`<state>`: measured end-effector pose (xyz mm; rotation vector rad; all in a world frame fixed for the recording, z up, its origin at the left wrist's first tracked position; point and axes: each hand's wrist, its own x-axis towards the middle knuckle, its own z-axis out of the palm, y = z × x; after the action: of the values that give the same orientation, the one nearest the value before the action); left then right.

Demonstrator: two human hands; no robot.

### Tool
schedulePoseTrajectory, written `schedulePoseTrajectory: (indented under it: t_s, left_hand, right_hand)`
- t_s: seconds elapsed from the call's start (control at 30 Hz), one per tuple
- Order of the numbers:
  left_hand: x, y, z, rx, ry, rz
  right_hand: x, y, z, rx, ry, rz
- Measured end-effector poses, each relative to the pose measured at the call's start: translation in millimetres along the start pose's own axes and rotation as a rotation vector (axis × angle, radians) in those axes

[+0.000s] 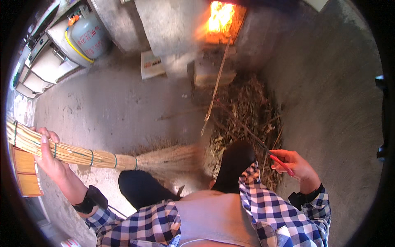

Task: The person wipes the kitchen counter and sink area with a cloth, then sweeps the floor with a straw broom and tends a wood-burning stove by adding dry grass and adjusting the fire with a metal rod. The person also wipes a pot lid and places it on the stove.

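My left hand (49,148) grips the bound handle of a straw broom (101,158), whose bristles spread low over the floor between my knees. In my right hand (296,165) are the red handles of metal fire tongs (243,128). The tongs slant up and left over a heap of dry stalks and leaves (247,108), and their far tip meets or crosses a long dry stalk (216,86); I cannot tell whether they pinch it. The stalk's upper end reaches the mouth of a stove where a fire (220,18) burns.
A brick-like block (214,72) sits below the stove opening. Printed paper (151,64) lies on the concrete floor (108,102) beside the stove wall. A gas cylinder (89,35) with a yellow hose (74,46) stands at upper left, near white cabinets (46,66). My knees rise on both sides.
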<state>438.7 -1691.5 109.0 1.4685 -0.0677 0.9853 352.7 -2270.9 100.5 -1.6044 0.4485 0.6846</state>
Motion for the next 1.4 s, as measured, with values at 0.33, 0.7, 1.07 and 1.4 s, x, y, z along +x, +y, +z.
schedulePoseTrajectory:
  t_s: [0.33,0.7,1.07,1.4]
  left_hand:
    - [-5.1,15.6,17.8,0.015,-0.009,0.046]
    - [-10.6,27.5,19.8,0.055,-0.008,0.076]
    - [-2.3,33.2,11.9,0.137,-0.060,-0.016]
    - [3.8,36.9,12.5,0.034,-0.180,-0.077]
  right_hand:
    - [161.8,-183.6,-73.2,-0.087,-0.200,-0.321]
    - [337.8,-226.9,-75.8,0.075,0.256,-0.479]
    - [190.2,-38.2,-69.6,-0.617,0.096,-0.084]
    - [259.1,-18.9,-69.4,-1.842,-0.003,-0.320]
